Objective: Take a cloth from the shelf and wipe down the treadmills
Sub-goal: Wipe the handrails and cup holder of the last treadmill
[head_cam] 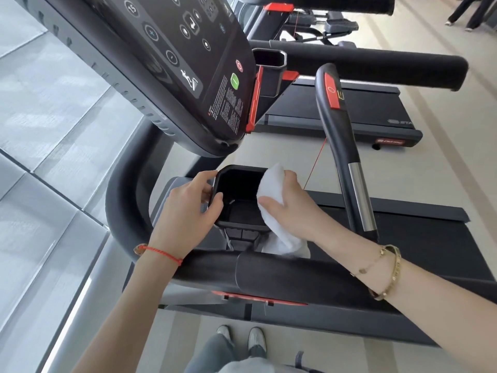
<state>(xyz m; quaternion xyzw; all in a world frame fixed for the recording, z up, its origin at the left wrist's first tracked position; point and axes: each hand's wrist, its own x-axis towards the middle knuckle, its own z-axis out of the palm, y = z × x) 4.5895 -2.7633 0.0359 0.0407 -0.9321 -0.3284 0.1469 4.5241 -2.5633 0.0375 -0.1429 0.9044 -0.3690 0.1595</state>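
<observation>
The left hand (188, 200) gripped the cup holder (236, 196) rim while the right hand (287, 205) clutched the cloth (271, 189) against its far edge, where the hanging tail could probably snag the red cord (314, 165) beyond.

A white cloth (271, 195), bunched, drapes over the near treadmill's (403, 238) black cup holder (236, 224) right rim.

Soft white cloth (271, 195); matt black plastic cup holder (236, 224).
</observation>
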